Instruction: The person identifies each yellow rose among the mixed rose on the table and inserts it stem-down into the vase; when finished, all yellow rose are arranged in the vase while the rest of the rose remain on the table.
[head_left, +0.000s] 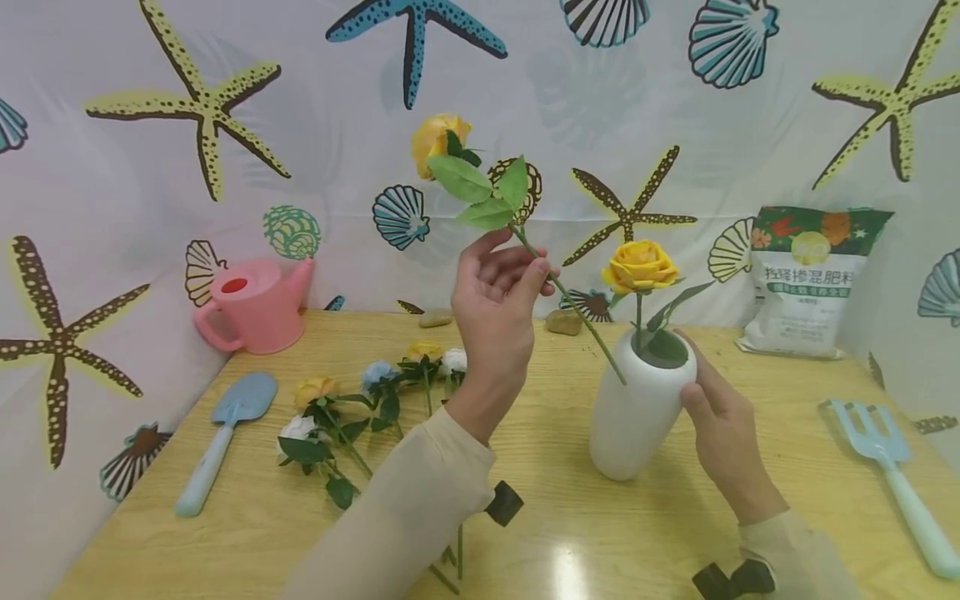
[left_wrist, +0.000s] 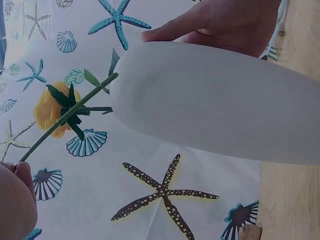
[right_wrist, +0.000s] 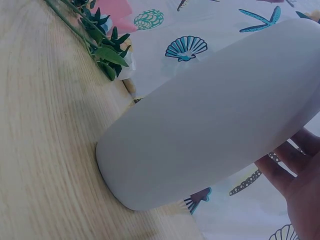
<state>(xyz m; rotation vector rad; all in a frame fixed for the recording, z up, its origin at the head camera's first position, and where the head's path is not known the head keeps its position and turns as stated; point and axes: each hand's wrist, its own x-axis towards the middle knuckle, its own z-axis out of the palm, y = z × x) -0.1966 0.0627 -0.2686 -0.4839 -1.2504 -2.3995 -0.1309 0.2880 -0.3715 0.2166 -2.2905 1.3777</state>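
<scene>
Yellow rose (head_left: 487,212) slants through upper centre of my head view, left hand (head_left: 495,304) pinching its stem, probably leaving the lower end free. Right of centre, I see the right hand (head_left: 723,421) gripping the white vase (head_left: 637,412), seemingly for steadiness.

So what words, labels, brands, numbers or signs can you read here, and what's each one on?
"掺混肥料": large print on the white bag with a dark green top; the characters before it are unclear.
Round yellow emblem on that bag: lettering too blurred to read.
Green band beneath the large print: pale characters, too small and blurred.
Smooth white vase and pink watering can: no lettering visible.
</scene>
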